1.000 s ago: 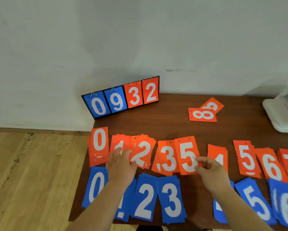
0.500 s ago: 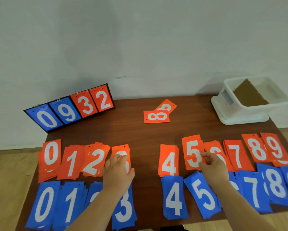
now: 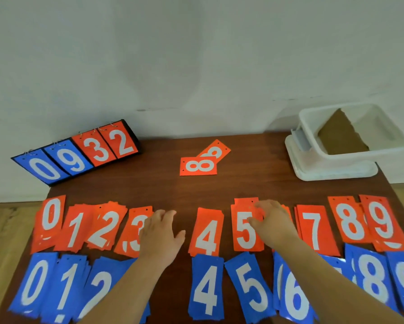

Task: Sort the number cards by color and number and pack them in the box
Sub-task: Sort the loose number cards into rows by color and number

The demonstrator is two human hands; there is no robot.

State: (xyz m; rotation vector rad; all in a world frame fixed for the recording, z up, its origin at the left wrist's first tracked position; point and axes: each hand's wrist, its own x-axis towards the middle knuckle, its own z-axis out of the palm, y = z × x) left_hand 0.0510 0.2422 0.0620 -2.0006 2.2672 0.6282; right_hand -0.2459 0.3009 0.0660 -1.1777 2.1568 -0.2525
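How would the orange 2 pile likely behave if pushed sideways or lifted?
The orange 2 pile is fanned out, so a push would probably spread it further. Its cards look thin and flat, so likely light and slightly bendy. Lying flush on the table, one card may be awkward to pick up.

Soft, even light fills the scene and seems to come from the right: the white plastic box (image 3: pixel 378 127) throws only a faint grey shade leftward on the pale plaster wall (image 3: pixel 196 43), where a broad dim patch also lies at mid-frame. The dark brown wooden table (image 3: pixel 161 183) carries a dull sheen beside the flat orange 8 card (image 3: pixel 197 166), and a small white glint sits on a glossy blue card pile (image 3: pixel 336 261). The wide lens splays the table's sides and tilts the black flip scoreboard (image 3: pixel 79 153), while digit edges, the left hand (image 3: pixel 160 232) and the right hand (image 3: pixel 273 220) look slightly smeared, most near the bottom corners.
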